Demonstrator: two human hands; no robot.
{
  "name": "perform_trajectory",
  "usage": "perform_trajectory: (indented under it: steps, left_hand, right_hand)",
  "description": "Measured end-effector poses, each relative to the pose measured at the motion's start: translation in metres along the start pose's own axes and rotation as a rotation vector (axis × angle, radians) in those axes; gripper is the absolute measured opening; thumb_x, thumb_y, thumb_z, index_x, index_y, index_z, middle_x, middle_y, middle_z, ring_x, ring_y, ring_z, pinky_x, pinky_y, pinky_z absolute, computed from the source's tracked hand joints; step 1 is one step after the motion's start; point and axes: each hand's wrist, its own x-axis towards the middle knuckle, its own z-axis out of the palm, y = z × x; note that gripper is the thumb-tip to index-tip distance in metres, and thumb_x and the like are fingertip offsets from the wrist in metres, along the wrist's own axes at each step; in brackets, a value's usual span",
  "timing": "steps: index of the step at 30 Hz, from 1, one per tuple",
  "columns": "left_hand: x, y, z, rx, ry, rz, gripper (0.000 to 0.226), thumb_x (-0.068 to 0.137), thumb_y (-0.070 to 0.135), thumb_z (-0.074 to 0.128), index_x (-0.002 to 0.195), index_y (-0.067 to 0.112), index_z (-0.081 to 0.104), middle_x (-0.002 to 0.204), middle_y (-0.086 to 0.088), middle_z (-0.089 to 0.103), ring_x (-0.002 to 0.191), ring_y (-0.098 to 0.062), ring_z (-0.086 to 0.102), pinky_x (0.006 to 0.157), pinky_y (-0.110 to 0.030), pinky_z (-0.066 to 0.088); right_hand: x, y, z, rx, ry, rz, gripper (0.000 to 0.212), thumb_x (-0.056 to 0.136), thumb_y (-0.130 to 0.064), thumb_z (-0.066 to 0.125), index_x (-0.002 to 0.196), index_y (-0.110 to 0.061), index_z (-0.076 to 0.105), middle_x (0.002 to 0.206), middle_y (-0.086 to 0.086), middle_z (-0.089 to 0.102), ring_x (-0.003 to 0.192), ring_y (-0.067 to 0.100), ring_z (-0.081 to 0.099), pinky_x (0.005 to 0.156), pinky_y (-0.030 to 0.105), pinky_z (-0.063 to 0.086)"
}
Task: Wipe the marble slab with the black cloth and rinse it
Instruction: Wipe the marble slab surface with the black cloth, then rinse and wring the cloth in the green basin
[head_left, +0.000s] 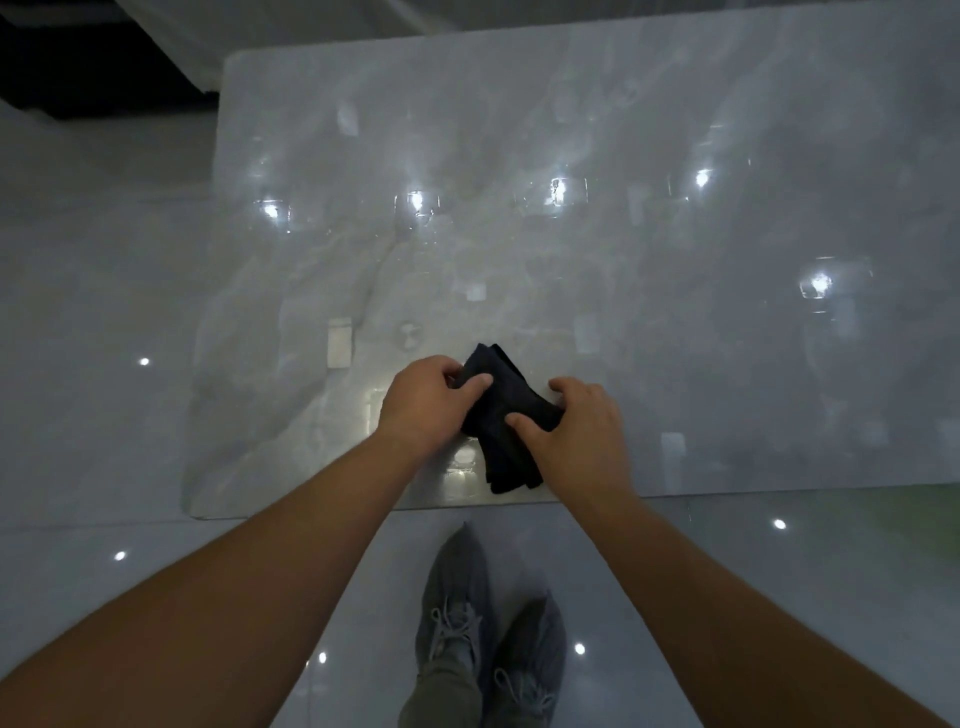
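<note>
From the head view, the glossy grey marble slab (571, 156) serves as the surface and mirrors the ceiling spotlights, as does the polished floor (104, 441) around it. Grey shoes (457, 613) stand by its near edge. The folded black cloth (506, 415) is just inside that edge. The left hand (421, 405) pinches its left side, and the right hand (576, 431) grips its right side.

Bare forearms (260, 571), grey laced sneakers (457, 603), a seemingly olive trouser leg (441, 699).
</note>
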Motion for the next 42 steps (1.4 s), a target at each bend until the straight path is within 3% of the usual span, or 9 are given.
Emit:
perform_trajectory:
  steps: [5,9,14,19,26,29,32,37,42]
  left_hand:
    - [-0.001,0.006,-0.002,-0.249,-0.08,0.037,0.025,0.089,0.035,0.073,0.08,0.013,0.066,0.073,0.003,0.064,0.067,-0.012,0.061,0.06,-0.021,0.048]
    - [-0.014,0.027,-0.012,-0.539,-0.189,0.007,0.031,0.086,0.04,0.07,0.07,0.018,0.054,0.068,-0.002,0.055,0.066,-0.02,0.052,0.063,-0.039,0.047]
    - [-0.034,0.088,-0.016,-0.708,-0.347,-0.101,0.027,0.095,0.035,0.065,0.076,0.018,0.054,0.076,-0.009,0.06,0.077,-0.027,0.057,0.07,-0.044,0.049]
    - [-0.054,0.18,0.007,-0.798,-0.546,-0.115,0.027,0.1,0.034,0.056,0.099,0.008,0.06,0.1,-0.017,0.072,0.092,-0.032,0.07,0.074,-0.041,0.06]
    - [-0.11,0.321,0.097,-0.831,-0.72,-0.145,0.037,0.1,0.03,0.058,0.119,-0.002,0.06,0.108,-0.017,0.074,0.091,-0.026,0.075,0.064,-0.032,0.058]
    - [-0.137,0.379,0.15,-0.757,-0.721,-0.107,0.028,0.101,0.029,0.057,0.107,0.001,0.06,0.099,-0.014,0.074,0.082,-0.022,0.074,0.06,-0.03,0.057]
    - [-0.158,0.434,0.218,-0.607,-0.671,-0.032,0.025,0.101,0.028,0.056,0.111,0.005,0.057,0.11,-0.015,0.069,0.091,-0.024,0.072,0.068,-0.037,0.061]
    - [-0.191,0.515,0.333,-0.504,-0.751,0.08,0.045,0.102,0.024,0.056,0.143,0.037,0.043,0.128,0.002,0.058,0.105,-0.022,0.067,0.082,-0.046,0.062]
    - [-0.218,0.58,0.444,-0.379,-0.877,0.083,0.026,0.1,0.029,0.058,0.126,0.029,0.057,0.123,-0.004,0.063,0.103,-0.021,0.067,0.069,-0.035,0.061]
  right_hand:
    - [0.007,-0.005,-0.006,0.093,-0.136,0.122,0.032,0.086,-0.042,0.075,0.106,-0.019,0.066,0.092,-0.006,0.067,0.086,0.014,0.066,0.076,0.029,0.052]
    - [-0.002,-0.005,-0.027,0.404,-0.165,0.14,0.024,0.086,-0.029,0.078,0.071,-0.021,0.061,0.066,-0.006,0.061,0.061,0.006,0.058,0.061,0.027,0.048]
    - [-0.017,0.006,-0.084,0.804,-0.15,0.294,0.032,0.087,-0.038,0.075,0.092,-0.008,0.066,0.094,0.007,0.069,0.091,0.02,0.067,0.092,0.052,0.054]
    - [-0.029,0.03,-0.165,1.186,-0.071,0.367,0.047,0.079,-0.054,0.067,0.114,-0.022,0.069,0.111,-0.002,0.074,0.109,0.02,0.069,0.08,0.041,0.061]
    - [-0.047,0.114,-0.272,1.641,0.074,0.478,0.067,0.089,-0.06,0.052,0.138,-0.015,0.059,0.134,0.015,0.065,0.121,0.039,0.063,0.099,0.062,0.049]
    - [-0.056,0.165,-0.322,1.604,0.165,0.503,0.058,0.096,-0.058,0.049,0.132,-0.015,0.063,0.119,0.013,0.073,0.097,0.026,0.073,0.072,0.041,0.059]
    - [-0.062,0.237,-0.375,1.453,0.323,0.559,0.037,0.099,-0.047,0.054,0.117,-0.017,0.067,0.094,0.007,0.075,0.064,0.014,0.07,0.048,0.024,0.05]
    - [-0.066,0.359,-0.458,1.34,0.513,0.573,0.024,0.097,-0.037,0.063,0.112,-0.02,0.069,0.099,0.008,0.073,0.073,0.016,0.069,0.053,0.026,0.052]
    - [-0.069,0.461,-0.525,1.232,0.658,0.592,0.016,0.096,-0.035,0.066,0.105,-0.024,0.072,0.102,0.007,0.074,0.085,0.027,0.069,0.064,0.038,0.054]
